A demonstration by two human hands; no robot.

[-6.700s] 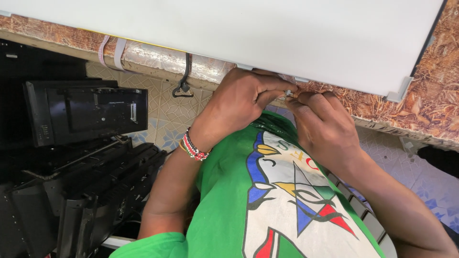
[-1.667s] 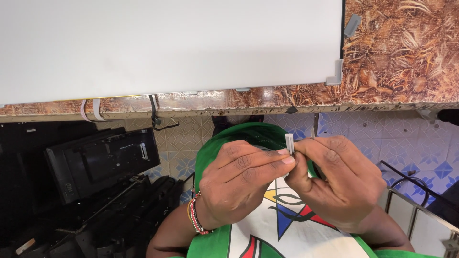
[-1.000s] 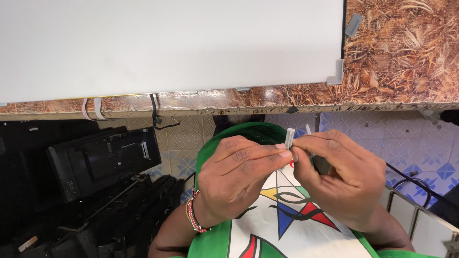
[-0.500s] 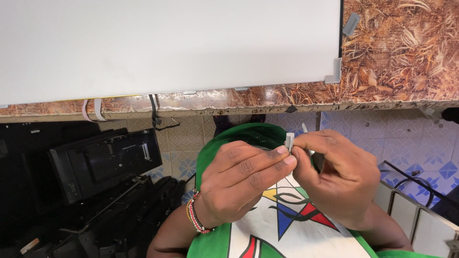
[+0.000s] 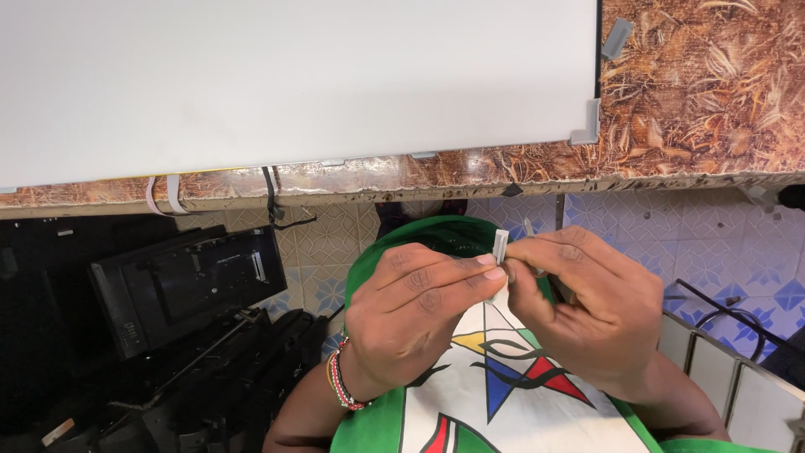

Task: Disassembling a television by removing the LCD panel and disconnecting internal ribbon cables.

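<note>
Both my hands meet in front of my green printed shirt point(image 5: 503, 411), below the edge of the worktop. My left hand point(image 5: 419, 306), with a beaded bracelet on its wrist, pinches a small flat white strip point(image 5: 500, 246) between thumb and fingertips. My right hand point(image 5: 587, 306) grips the same strip from the other side, its fingers curled round it. The strip stands upright between the fingertips. What lies inside my right palm is hidden.
A large white flat panel point(image 5: 293, 84) lies on a brown patterned worktop point(image 5: 704, 109), with a grey corner bracket point(image 5: 586, 126). Cables point(image 5: 272, 197) hang from its edge. Black screen housings point(image 5: 184, 285) are stacked at lower left. A wire rack point(image 5: 729, 335) stands at lower right on a tiled floor.
Earlier my hands worked at the panel's edge on the worktop. Now they are drawn back to my chest, and the fingers have shifted only slightly on the strip in the last second.
</note>
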